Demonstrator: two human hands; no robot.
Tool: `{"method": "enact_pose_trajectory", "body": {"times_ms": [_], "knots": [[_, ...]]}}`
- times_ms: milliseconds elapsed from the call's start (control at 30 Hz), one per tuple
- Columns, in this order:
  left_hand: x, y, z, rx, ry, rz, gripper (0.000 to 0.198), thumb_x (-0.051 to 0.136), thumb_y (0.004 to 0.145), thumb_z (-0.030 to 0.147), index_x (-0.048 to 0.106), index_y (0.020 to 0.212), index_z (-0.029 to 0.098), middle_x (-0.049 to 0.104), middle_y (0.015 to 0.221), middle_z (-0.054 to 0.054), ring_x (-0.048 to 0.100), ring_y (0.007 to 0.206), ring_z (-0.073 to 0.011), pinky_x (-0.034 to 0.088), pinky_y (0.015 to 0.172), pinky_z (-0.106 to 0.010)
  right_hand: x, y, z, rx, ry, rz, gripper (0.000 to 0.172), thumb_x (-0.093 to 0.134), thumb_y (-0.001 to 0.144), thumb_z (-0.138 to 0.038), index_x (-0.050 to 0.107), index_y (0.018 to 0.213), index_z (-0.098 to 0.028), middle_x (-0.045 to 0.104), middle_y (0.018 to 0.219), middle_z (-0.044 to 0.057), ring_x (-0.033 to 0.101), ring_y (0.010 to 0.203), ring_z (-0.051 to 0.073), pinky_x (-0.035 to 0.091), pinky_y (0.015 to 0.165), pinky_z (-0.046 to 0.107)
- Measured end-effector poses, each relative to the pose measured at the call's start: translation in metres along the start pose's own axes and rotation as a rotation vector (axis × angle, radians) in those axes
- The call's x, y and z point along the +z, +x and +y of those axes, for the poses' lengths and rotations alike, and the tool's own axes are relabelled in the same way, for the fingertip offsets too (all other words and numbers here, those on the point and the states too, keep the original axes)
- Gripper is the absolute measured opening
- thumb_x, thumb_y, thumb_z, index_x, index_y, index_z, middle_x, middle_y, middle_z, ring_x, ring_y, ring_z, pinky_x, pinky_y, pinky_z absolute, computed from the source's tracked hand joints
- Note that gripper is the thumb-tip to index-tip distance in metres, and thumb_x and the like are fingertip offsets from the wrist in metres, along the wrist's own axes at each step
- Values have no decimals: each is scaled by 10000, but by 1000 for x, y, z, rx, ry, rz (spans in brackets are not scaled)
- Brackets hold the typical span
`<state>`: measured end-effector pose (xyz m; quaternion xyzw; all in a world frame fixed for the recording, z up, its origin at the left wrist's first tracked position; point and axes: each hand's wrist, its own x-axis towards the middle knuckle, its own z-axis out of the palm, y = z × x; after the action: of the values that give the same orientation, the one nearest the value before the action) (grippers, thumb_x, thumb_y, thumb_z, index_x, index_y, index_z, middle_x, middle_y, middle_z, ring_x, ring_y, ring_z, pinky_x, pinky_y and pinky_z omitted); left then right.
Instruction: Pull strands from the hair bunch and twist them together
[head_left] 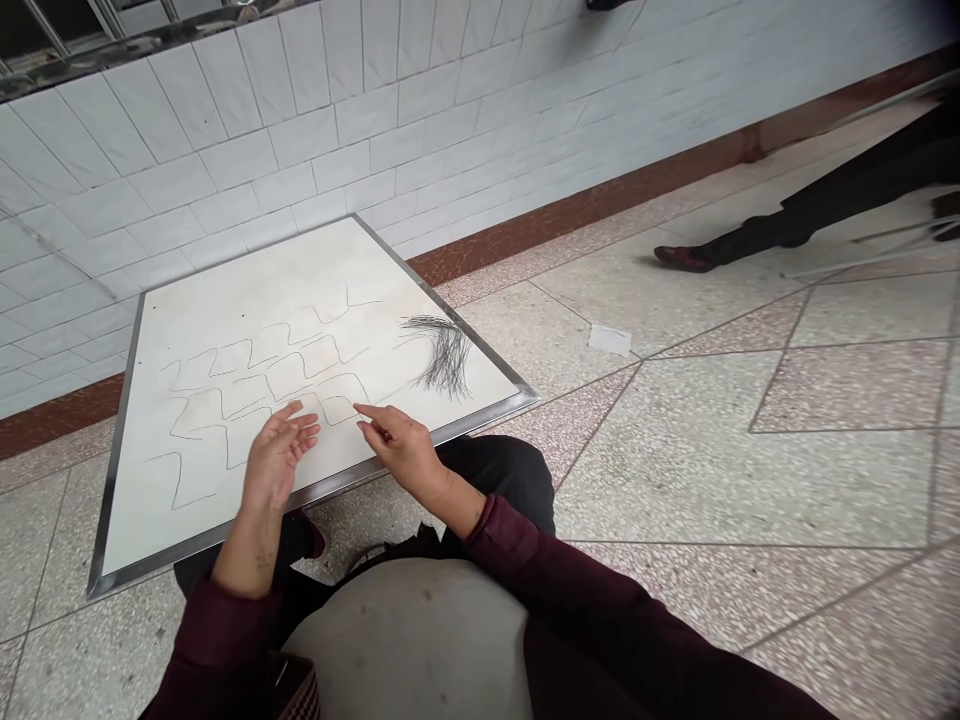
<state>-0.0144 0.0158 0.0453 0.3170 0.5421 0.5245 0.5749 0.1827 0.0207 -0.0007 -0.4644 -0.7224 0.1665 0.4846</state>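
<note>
The surface (210,300), a pale top in a metal rim (334,484), is the landmark. Its far edge stands close to the tiled wall (247,130), which limits room on that side; its left corner juts out over the speckled floor (56,600). Bent dark strands (270,385) lie in loose rows across its left and middle parts, and pale top stretches between them and the far edge.

The left hand (279,455) is above the near edge, palm partly turned up, its grip loose and wide. Below that edge a dark red shoe (316,535) is largely hidden. The right hand (401,445) reaches over the near edge farther right, its grip narrow, thumb and forefinger close together; I cannot tell whether a strand is between them. The strands nearest its fingertips are too fine to follow.

Toward the surface's right corner lies a tangled bundle of strands (448,360), its single pieces hard to separate. Beyond that corner, floor spreads widely, with a white slip (610,340). Farther right of the surface, another person's leg (847,180) is cut off.
</note>
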Motion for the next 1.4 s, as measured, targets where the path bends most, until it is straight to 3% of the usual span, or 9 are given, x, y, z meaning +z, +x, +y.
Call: {"method": "enact_pose_trajectory", "body": {"times_ms": [167,300,700,1167,1400], "knots": [[34,-13,-30,-15,-112,-86,464,795,690,271,638,1115,168,717,890,-50,670,850,-159,486,820,-304,5,-3,-8,7,101,-8,234,559,914,-251,655,1121,-203,712,896,44,660,778,137,531,706,244],[48,-15,-35,79,-169,-6,425,807,675,281,666,1061,174,674,762,3,644,746,-126,475,782,-293,6,-6,-13,-55,78,-31,216,531,927,-220,648,1107,-204,716,934,54,666,849,152,530,741,255],[49,-15,-32,174,-208,122,430,800,669,243,655,1068,178,640,776,10,616,706,-103,476,691,-246,8,-9,-16,4,134,-108,222,569,918,-272,635,1120,-209,676,828,31,630,750,137,508,707,250],[46,-13,-29,284,-166,105,452,781,683,206,657,1117,175,608,700,30,578,673,-92,476,754,-272,11,-14,-17,-48,196,-65,156,569,905,-203,666,1027,-206,654,806,31,613,757,142,502,703,257],[49,-11,-17,267,-251,157,470,798,665,202,651,1111,174,622,741,15,587,709,-100,471,743,-272,11,-13,-25,31,202,-29,144,596,880,-216,678,997,-195,628,754,21,598,714,135,493,662,248]]}}
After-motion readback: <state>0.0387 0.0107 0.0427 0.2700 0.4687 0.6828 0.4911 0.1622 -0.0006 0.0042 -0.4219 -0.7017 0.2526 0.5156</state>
